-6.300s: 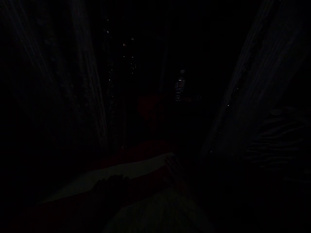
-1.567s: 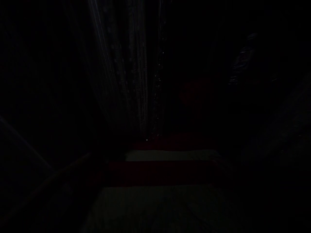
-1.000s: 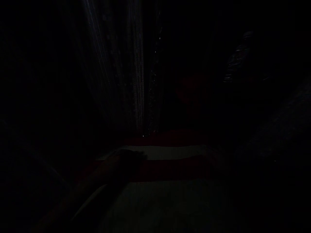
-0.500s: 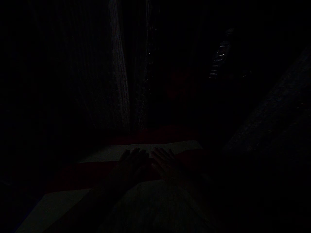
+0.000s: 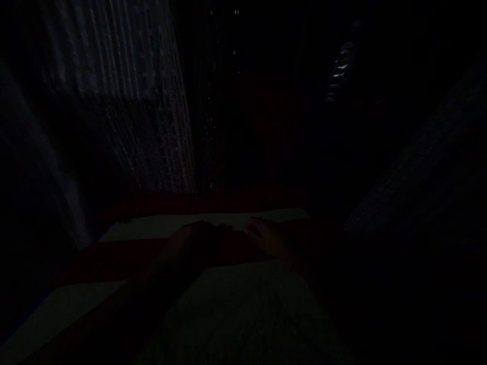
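The picture is very dark. A cloth with red and pale bands (image 5: 144,227) lies spread in front of me. My left hand (image 5: 198,237) and my right hand (image 5: 266,234) rest side by side on it, at the near edge of the far pale band, over a red band (image 5: 110,259). Their fingers look bent down onto the cloth, but it is too dark to tell whether they grip it. A wider pale panel (image 5: 247,314) lies nearer to me, under my forearms.
Textured hanging fabric (image 5: 140,101) fills the upper left behind the cloth. A dark, faintly glinting object (image 5: 340,71) sits at the upper right. Greyish fabric (image 5: 426,167) slopes along the right side.
Both hands came onto the cloth and met at its middle. Since half a second ago their spread fingers have bent down, and the view has tilted so the cloth sits slightly higher.
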`<state>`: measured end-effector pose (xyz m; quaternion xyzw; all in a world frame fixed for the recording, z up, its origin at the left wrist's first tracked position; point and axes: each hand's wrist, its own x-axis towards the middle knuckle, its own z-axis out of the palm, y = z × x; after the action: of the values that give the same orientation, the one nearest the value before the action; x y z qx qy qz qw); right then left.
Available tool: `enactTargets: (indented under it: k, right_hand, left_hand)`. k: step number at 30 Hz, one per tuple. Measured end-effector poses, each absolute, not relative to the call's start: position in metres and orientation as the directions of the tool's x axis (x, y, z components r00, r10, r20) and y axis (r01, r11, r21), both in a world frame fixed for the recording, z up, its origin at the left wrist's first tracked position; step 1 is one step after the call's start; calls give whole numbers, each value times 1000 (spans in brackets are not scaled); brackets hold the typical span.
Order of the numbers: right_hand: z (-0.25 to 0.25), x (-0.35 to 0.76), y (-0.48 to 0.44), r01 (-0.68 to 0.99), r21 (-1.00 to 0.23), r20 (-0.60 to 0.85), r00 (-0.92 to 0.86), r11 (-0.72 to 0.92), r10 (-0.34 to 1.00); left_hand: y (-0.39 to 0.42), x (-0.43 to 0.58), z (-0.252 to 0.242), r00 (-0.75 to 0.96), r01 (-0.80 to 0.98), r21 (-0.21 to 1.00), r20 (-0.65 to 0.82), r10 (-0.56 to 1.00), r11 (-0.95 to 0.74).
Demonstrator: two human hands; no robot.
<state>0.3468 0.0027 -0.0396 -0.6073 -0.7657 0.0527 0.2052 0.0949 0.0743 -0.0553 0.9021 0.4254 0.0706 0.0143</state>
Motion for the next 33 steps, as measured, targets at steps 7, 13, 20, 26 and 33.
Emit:
enactTargets:
  k: [7,13,20,26,33]
  right_hand:
    - [-38,340,6,947,-222,309,-156,231,938]
    - [-44,330,-2,931,-206,321,-227,301,920]
    - [-66,331,-10,926,-115,171,-338,359,926]
    - [-51,333,-14,892,-196,199,-371,408,907]
    - [-56,334,-17,869,-244,82,-424,431,902]
  left_hand:
    - [54,95,-40,723,676,-9,199,661,-737]
    - [40,110,-54,787,573,13,270,554,-820]
    - [35,98,-76,829,531,-43,234,508,-846]
    - [30,68,-57,822,540,3,215,528,-842]
    - [13,86,-31,801,528,188,216,559,-828]
